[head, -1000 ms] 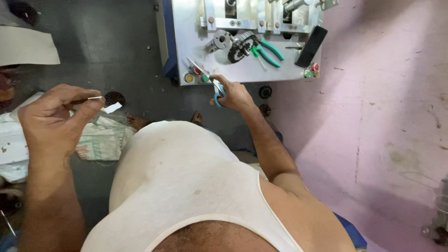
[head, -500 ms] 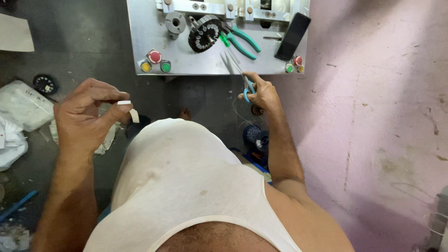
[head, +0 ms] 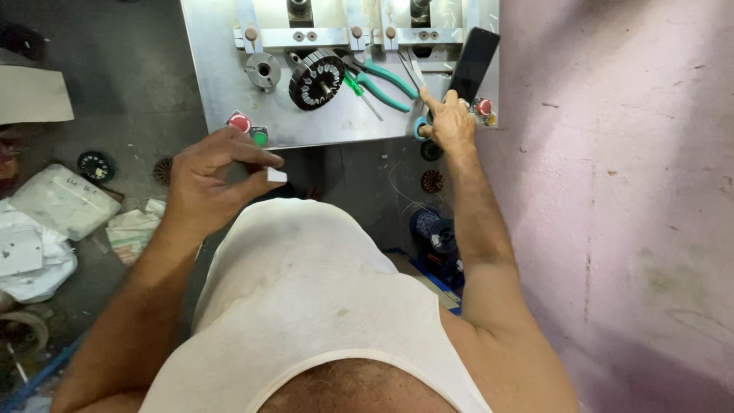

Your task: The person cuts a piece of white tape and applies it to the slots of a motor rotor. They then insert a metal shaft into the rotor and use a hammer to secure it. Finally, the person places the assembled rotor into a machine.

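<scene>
Two bare hands reach out from a person seen from directly above, whose white sleeveless vest fills the near part of the view. The left hand (head: 214, 183) is raised in front of the chest, fingers curled, thumb and forefinger pinched on a small white piece (head: 276, 175); what the piece is cannot be made out. Farther off and to the right, the right hand (head: 449, 122) stretches to the near edge of a grey metal machine plate (head: 218, 69), its fingers closed around the blue handle of a pair of scissors (head: 420, 115), with the forefinger laid out along the blades. The step in hand appears to be setting the scissors onto the plate or lifting them from it while the other hand keeps the white piece ready; the scissors would need to rest flat between the tools already there. On the plate lie a black toothed stator core (head: 316, 79), green-handled pliers (head: 386, 82) and a green screwdriver (head: 358, 90), with a dark phone (head: 472, 63) leaning at the far right and red and green push buttons (head: 248, 128) on the near left corner. The far part of the plate is cut off by the top edge. On the dark floor to the left lie crumpled white bags (head: 57, 210).
</scene>
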